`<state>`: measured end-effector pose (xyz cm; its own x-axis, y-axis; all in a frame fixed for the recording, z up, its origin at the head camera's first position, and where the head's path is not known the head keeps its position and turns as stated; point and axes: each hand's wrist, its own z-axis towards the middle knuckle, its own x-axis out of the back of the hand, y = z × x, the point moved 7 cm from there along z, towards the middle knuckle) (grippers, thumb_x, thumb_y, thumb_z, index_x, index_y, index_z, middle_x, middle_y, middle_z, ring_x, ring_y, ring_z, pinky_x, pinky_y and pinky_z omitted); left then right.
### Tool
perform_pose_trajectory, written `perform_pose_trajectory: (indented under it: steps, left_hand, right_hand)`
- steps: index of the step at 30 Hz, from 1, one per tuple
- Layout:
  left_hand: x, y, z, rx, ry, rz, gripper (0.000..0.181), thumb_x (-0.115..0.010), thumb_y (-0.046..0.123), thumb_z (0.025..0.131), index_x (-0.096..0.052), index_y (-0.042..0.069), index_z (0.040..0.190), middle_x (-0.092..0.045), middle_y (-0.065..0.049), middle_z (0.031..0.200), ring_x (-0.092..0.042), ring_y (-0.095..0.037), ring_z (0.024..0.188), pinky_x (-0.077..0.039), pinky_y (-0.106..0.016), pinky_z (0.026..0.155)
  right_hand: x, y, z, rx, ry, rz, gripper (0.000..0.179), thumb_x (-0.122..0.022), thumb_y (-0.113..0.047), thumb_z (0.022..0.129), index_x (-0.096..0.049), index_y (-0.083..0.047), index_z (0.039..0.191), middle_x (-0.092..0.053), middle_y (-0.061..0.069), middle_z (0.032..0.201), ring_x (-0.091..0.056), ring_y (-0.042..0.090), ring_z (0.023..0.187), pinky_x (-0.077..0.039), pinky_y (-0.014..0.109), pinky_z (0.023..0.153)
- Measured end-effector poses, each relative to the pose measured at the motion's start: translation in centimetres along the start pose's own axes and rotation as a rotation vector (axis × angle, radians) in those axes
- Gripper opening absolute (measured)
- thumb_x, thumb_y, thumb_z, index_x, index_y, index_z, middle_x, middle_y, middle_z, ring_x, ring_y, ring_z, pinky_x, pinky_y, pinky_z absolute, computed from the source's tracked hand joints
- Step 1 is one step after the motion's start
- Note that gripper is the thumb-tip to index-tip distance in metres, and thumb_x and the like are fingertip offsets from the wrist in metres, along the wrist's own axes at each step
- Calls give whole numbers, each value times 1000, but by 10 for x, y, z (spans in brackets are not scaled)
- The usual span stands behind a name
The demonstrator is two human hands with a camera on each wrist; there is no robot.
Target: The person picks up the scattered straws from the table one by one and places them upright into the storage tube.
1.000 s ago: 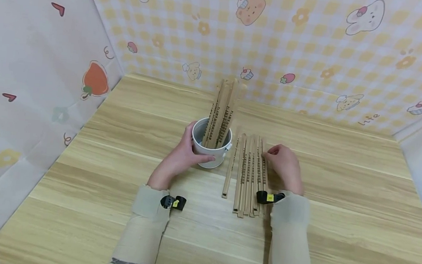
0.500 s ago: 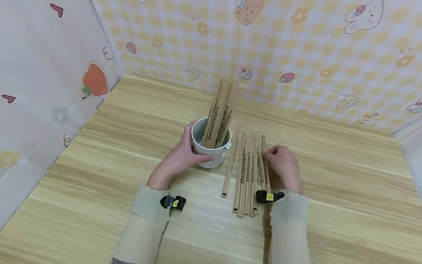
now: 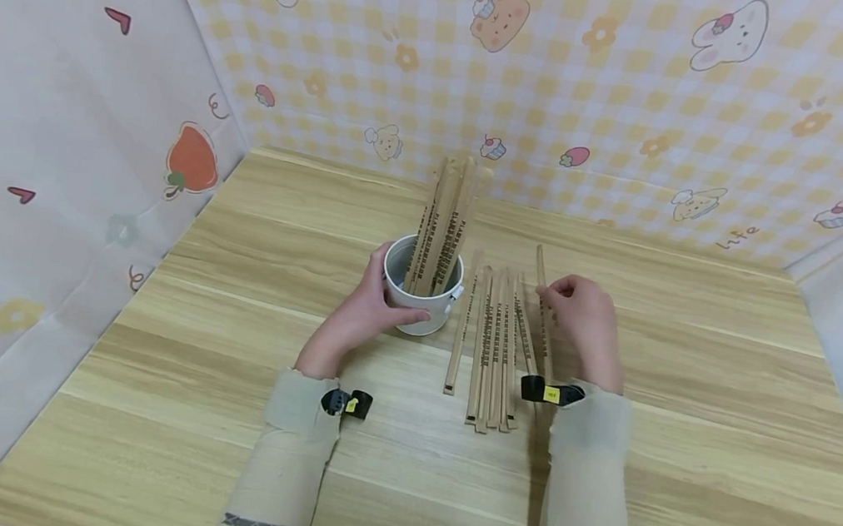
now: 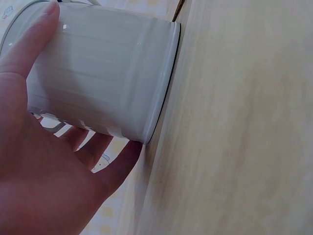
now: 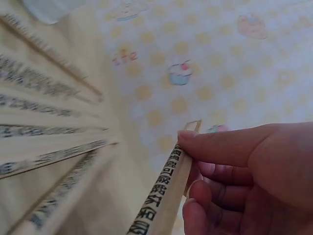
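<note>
My left hand (image 3: 360,312) curls round a white metal bucket (image 3: 417,317), thumb across its near side and fingers round the far left, as the left wrist view also shows. Several paper-wrapped straws (image 3: 440,223) with printed lettering lean upright in the bucket. In my right hand (image 3: 582,319) one wrapped straw (image 5: 168,186) is pinched between thumb and index finger, its far end tipped up. To the left of that hand lies a row of wrapped straws (image 3: 492,353) on the table, one of them slanting at its right side.
A single wrapped straw (image 3: 460,333) lies between the bucket and the row. The wooden table (image 3: 717,406) backs onto a yellow checked wall covering (image 3: 632,89); a white patterned covering (image 3: 86,142) hangs at the left.
My right hand has drawn one straw away from the row, to the right and up. Another straw at the row's right edge now stands slightly apart. The left hand and bucket have stayed put.
</note>
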<state>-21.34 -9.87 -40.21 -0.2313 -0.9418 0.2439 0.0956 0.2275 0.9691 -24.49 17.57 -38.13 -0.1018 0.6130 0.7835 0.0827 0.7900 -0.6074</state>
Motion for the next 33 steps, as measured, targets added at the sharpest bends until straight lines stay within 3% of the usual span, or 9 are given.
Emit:
perform_pose_trajectory:
  steps: [6, 15, 23, 28, 33]
  left_hand:
    - [-1, 19, -6, 7, -17, -7, 103, -78, 12, 67, -5, 19, 140, -23, -6, 139, -27, -23, 125, -25, -38, 102]
    - [0, 22, -7, 2, -16, -6, 104, -78, 10, 67, -5, 17, 140, -22, -8, 139, -27, -25, 125, -26, -41, 102]
    - [-1, 23, -6, -21, -23, -14, 102, -77, 8, 67, -5, 16, 140, -22, -10, 138, -27, -26, 124, -27, -40, 101]
    - [-1, 22, -6, -19, -20, -9, 103, -78, 8, 66, -6, 18, 140, -22, -8, 138, -27, -25, 125, -26, -38, 101]
    - [0, 22, -6, -25, -15, 2, 103, -78, 10, 66, -6, 18, 140, -22, -9, 139, -27, -25, 125, -25, -41, 102]
  right_hand:
    - [13, -10, -5, 30, 43, -3, 29, -54, -35, 88, -59, -6, 89, -61, 9, 77, -54, 19, 61, -41, 30, 53]
    - [30, -20, -8, 104, 150, 48, 32, -55, -38, 87, -60, -7, 92, -62, 9, 80, -57, 20, 64, -43, 31, 54]
    - [58, -34, -26, 118, 355, 123, 39, -53, -47, 84, -62, -10, 93, -61, 5, 78, -57, 18, 63, -42, 27, 56]
    - [76, -48, -43, 177, 542, 314, 33, -61, -41, 80, -63, -10, 92, -62, -1, 77, -58, 14, 62, -46, 19, 54]
    - [90, -64, -59, 288, 688, 570, 26, -68, -28, 77, -64, -4, 88, -63, 4, 76, -58, 14, 60, -49, 21, 58]
